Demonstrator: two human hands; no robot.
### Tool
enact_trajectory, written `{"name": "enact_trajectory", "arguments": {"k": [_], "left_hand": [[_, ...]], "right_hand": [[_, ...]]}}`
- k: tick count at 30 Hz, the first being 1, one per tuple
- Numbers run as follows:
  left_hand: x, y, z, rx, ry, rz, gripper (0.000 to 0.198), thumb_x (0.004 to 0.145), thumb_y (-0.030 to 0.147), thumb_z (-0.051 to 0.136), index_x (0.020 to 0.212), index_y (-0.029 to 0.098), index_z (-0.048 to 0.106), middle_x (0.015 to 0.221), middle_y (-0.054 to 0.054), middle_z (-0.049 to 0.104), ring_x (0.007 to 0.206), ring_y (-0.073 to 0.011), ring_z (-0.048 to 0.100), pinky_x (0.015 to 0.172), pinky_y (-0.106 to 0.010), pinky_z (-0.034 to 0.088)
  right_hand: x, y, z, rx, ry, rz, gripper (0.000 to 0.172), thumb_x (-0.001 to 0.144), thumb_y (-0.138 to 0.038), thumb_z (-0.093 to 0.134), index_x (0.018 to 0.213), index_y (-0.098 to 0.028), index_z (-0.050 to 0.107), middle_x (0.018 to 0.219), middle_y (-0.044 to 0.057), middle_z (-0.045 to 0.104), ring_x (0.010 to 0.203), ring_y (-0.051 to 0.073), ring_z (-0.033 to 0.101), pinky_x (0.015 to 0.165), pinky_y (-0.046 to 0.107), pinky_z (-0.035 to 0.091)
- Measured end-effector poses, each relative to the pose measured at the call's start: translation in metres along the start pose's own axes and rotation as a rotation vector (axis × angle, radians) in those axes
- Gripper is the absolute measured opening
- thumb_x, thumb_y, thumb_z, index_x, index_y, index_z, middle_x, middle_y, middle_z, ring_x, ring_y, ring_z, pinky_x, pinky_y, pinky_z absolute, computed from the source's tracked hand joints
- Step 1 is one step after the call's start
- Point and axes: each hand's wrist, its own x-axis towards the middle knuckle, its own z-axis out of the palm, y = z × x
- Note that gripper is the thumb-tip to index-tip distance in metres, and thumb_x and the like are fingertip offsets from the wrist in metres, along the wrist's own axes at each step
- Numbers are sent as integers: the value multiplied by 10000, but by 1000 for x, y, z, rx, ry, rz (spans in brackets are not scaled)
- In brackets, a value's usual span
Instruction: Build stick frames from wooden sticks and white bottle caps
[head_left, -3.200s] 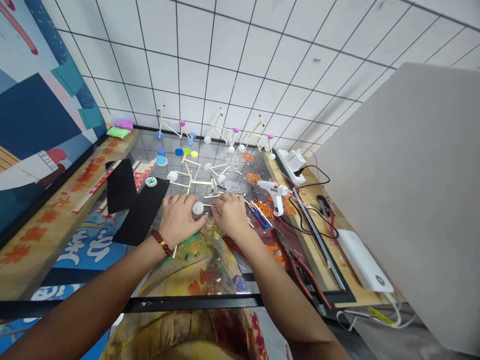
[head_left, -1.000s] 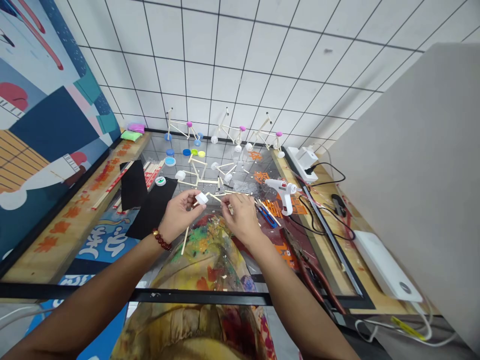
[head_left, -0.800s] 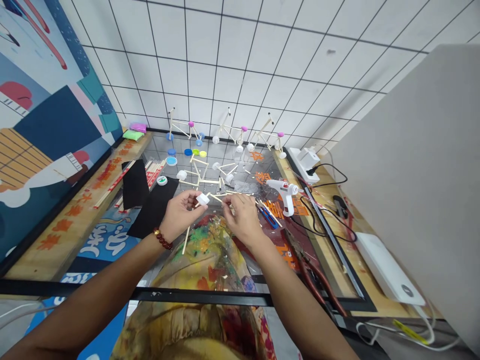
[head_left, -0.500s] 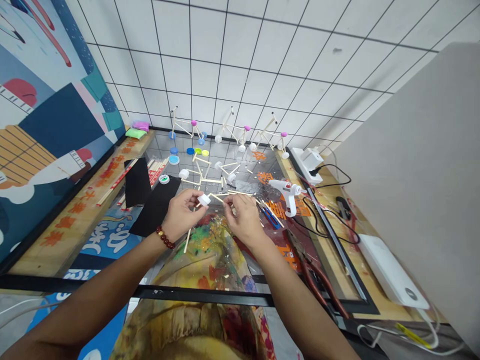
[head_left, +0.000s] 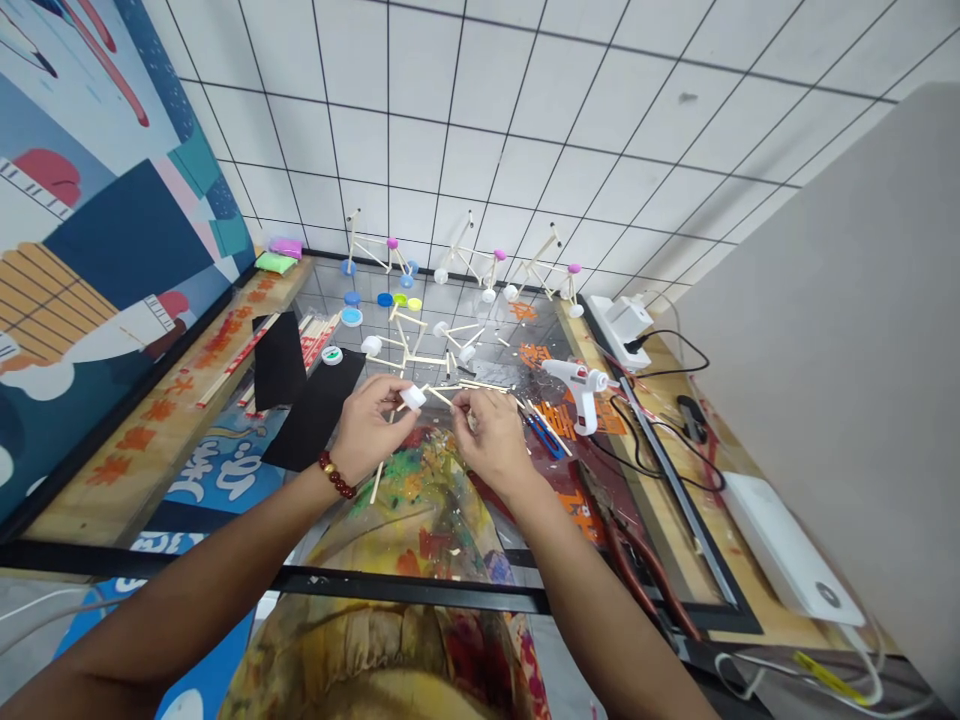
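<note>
My left hand (head_left: pixel 367 428) pinches a white plastic bottle cap (head_left: pixel 412 397) at its fingertips, lifted above the glass-topped table (head_left: pixel 457 375). Thin wooden sticks (head_left: pixel 442 394) run from the cap towards my right hand (head_left: pixel 487 437), whose fingers are closed on their far end. One longer stick (head_left: pixel 377 480) hangs below my left hand, and I cannot tell if it joins the cap. A stick-and-cap frame (head_left: pixel 412 345) stands just beyond my hands.
A white hot glue gun (head_left: pixel 581 385) and a blue-handled craft knife (head_left: pixel 544 436) lie right of my hands, with red-handled pliers (head_left: pixel 637 570) nearer. Several stick models (head_left: pixel 469 265) line the tiled wall. Black pads (head_left: pixel 315 410) and loose coloured caps (head_left: pixel 385 299) lie left.
The white cap has gone from lying under my hands to being held up between them with sticks attached. Over the last second my hands barely moved, and the view drifted slightly.
</note>
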Motion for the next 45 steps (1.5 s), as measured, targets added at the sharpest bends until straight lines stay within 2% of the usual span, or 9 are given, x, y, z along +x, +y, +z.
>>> {"name": "enact_trajectory", "arguments": {"k": [22, 28, 32, 34, 39, 45], "left_hand": [[1, 6, -3, 72, -58, 83, 178, 759, 131, 667, 929, 186, 668, 967, -44, 652, 815, -131, 646, 720, -238, 596], [0, 5, -2, 75, -54, 36, 176, 743, 149, 682, 916, 177, 657, 969, -52, 646, 807, -139, 653, 718, -259, 606], [0, 6, -1, 73, -81, 4, 170, 738, 158, 683, 900, 189, 643, 972, -51, 641, 821, -152, 659, 720, -277, 611], [-1, 6, -1, 73, -91, 18, 169, 737, 149, 676, 897, 191, 641, 979, -52, 643, 841, -158, 660, 726, -282, 610], [-3, 4, 0, 90, -128, 36, 201, 722, 119, 663, 904, 200, 635, 1011, -45, 665, 851, -154, 664, 737, -273, 595], [-4, -1, 0, 164, -188, 8, 213, 697, 120, 672, 886, 203, 623, 960, -33, 679, 786, -156, 651, 710, -281, 563]], "right_hand": [[-1, 1, 5, 26, -53, 48, 99, 886, -172, 524, 887, -211, 615, 860, 51, 711, 873, 241, 625, 798, 357, 357], [-2, -1, 9, -11, -69, 85, 83, 906, -198, 538, 904, -207, 621, 866, 51, 708, 879, 241, 616, 803, 355, 339], [-3, -4, 10, -56, -85, 82, 140, 922, -294, 585, 1010, -196, 633, 884, 51, 713, 875, 241, 607, 793, 358, 317], [-3, -5, 9, -83, -88, 67, 141, 930, -318, 596, 1004, -211, 648, 873, 38, 719, 865, 234, 602, 796, 361, 300], [-3, -3, 9, -132, -67, 37, 112, 932, -285, 602, 855, -227, 658, 882, 27, 736, 908, 230, 588, 813, 374, 266], [-5, 0, 16, -112, -85, 30, 80, 930, -251, 598, 944, -225, 672, 875, 27, 745, 870, 217, 592, 804, 369, 257]]}}
